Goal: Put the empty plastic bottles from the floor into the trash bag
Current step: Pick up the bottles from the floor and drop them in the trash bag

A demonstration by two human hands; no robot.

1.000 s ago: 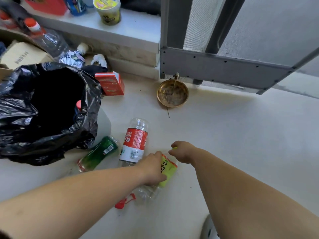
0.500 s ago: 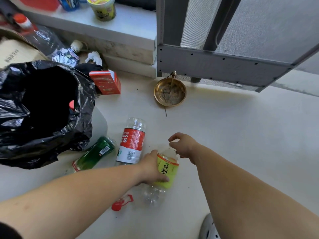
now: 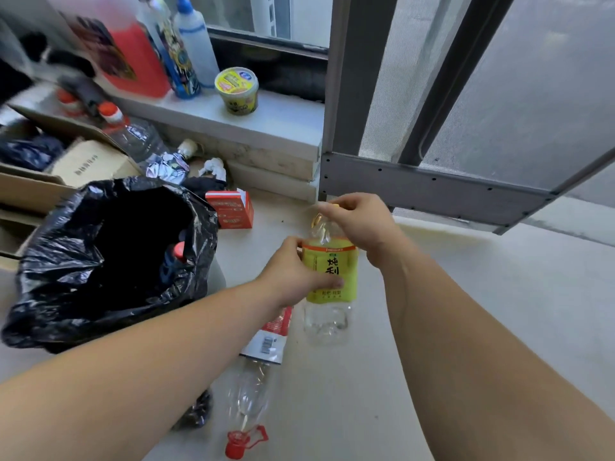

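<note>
I hold an empty clear bottle with a yellow label (image 3: 332,277) upright above the floor. My left hand (image 3: 296,274) grips its labelled body from the left. My right hand (image 3: 359,224) pinches its neck and top. Below it a clear bottle with a red-and-white label (image 3: 256,367) lies on the floor, partly under my left forearm, its red cap (image 3: 238,444) hanging open. The black trash bag (image 3: 66,277) stands open to the left, with a red-capped bottle (image 3: 178,252) inside near its rim.
A red carton (image 3: 231,209) lies behind the bag. Cardboard boxes (image 3: 83,164) and more bottles (image 3: 139,138) crowd the back left. A ledge (image 3: 283,124) holds a cup (image 3: 237,91) and tall containers (image 3: 193,44). A grey screen door frame (image 3: 432,191) stands open at right.
Both hands lifted the yellow-label bottle off the floor and turned it upright. The view tilted up and moved closer; the green bottle and brass dish are out of sight.
</note>
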